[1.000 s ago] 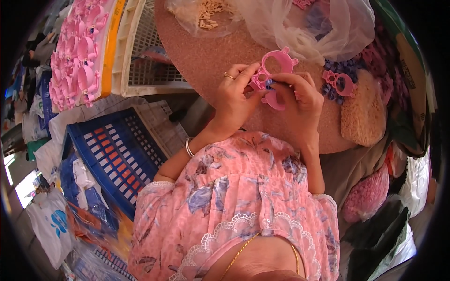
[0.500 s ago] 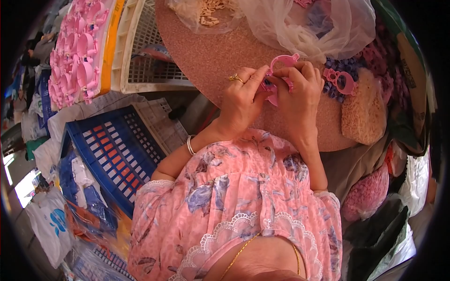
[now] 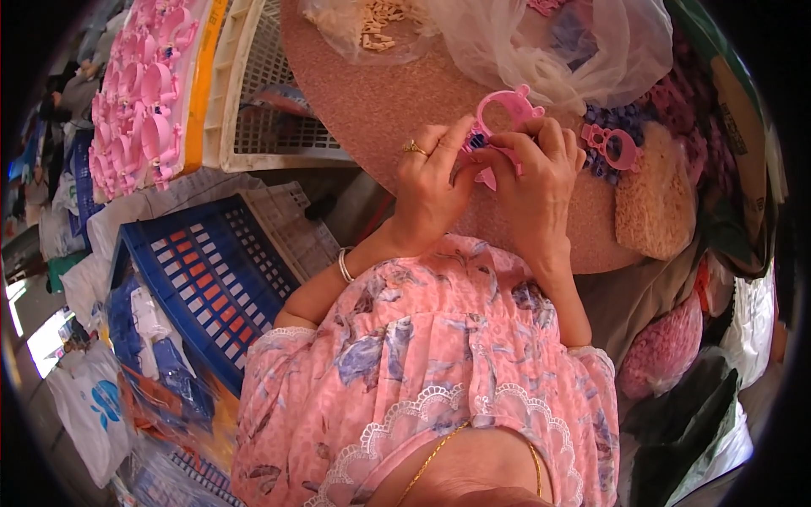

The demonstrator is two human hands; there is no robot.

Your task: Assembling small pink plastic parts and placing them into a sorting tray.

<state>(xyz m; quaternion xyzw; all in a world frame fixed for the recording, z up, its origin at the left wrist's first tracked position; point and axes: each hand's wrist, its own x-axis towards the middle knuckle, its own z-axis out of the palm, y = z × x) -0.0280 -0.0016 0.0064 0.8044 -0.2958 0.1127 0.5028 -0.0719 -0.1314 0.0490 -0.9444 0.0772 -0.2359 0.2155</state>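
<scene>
Above the near part of the round speckled table, my left hand [image 3: 432,179] and my right hand [image 3: 541,182] meet over a pink plastic ring-shaped part [image 3: 534,111]. Fingers of both hands pinch its lower end, and its open ring points away from me. A small blue-purple piece [image 3: 476,141] shows at the left fingertips, partly covered. How it joins the pink part is hidden by my fingers. To the right of my right hand lies another pink ring-shaped part [image 3: 623,150], beside a heap of small blue-purple pieces [image 3: 601,173].
A bag of beige pieces [image 3: 655,207] sits at the table's right edge. Clear plastic bags [image 3: 541,51] lie on the far side. Pink assembled parts fill a tray [image 3: 194,101] at upper left, next to a cream crate [image 3: 228,127]. A blue basket [image 3: 203,287] stands lower left.
The pink part has turned in my fingers, so its ring shows more fully and sits slightly nearer the far side. Both hands stay in nearly the same place.
</scene>
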